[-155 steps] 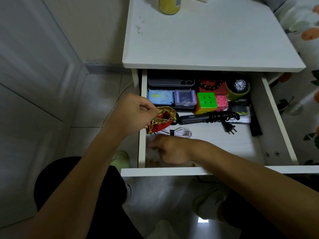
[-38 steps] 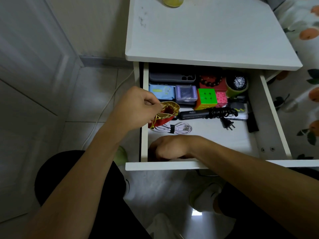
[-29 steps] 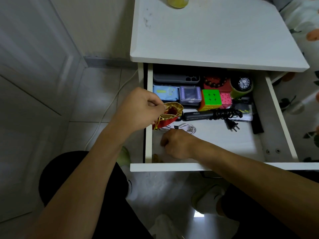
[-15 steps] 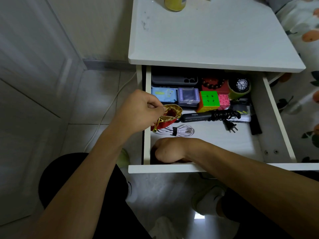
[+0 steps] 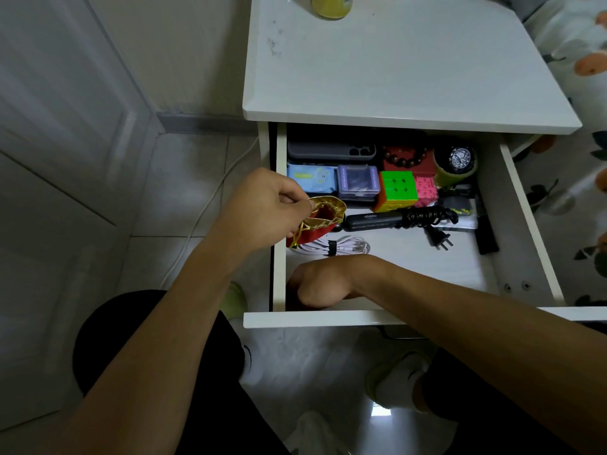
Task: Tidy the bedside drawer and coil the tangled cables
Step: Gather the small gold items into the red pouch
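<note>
Holding a little red pouch [image 5: 320,224] open at the drawer's [image 5: 512,224] left edge while the other hand digs in the front left corner.

Left hand [image 5: 262,208] pinches the pouch's gold rim; right hand [image 5: 320,284] is knuckles-up, fingers hidden, so can't tell its grip. White coiled cable [image 5: 341,247] lies just behind it, near the hair straightener [image 5: 374,220].

Shiny red cloth pouch [image 5: 317,229]; smooth white drawer [image 5: 512,208]; glossy floor tiles [image 5: 184,178].
</note>
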### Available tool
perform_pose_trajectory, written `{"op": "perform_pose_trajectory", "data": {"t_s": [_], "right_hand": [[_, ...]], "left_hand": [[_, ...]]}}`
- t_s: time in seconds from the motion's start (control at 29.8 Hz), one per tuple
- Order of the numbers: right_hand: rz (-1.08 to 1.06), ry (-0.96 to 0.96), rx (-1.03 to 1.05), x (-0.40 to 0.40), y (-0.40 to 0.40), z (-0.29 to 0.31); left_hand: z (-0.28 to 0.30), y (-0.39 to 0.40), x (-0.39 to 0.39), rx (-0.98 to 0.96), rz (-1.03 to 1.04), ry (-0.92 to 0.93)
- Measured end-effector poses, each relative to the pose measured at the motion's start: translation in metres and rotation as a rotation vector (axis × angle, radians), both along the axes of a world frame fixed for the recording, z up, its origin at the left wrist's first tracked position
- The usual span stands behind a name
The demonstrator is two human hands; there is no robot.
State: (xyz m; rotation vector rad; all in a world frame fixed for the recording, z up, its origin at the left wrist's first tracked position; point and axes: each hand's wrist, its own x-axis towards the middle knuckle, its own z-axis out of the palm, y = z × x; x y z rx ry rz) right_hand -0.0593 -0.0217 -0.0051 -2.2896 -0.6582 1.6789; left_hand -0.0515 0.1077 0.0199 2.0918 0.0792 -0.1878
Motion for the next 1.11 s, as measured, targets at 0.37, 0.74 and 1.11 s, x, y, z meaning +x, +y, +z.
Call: {"op": "perform_pose_trajectory", "data": {"t_s": [0.37,0.74,1.11], "right_hand": [[-0.139,-0.008,0.071,-0.003,-0.014,0.006],[-0.684,0.402,0.137,0.008,-0.018,-0.023],[-0.572,0.430,0.145,0.006,-0.016,-0.020]], "left_hand": [[-0.003,-0.002,0.002,-0.009,-0.010,0.011],[-0.001,-0.006,0.003,-0.020,-0.018,-0.003],[-0.001,-0.004,0.000,-0.005,-0.031,0.001]]}}
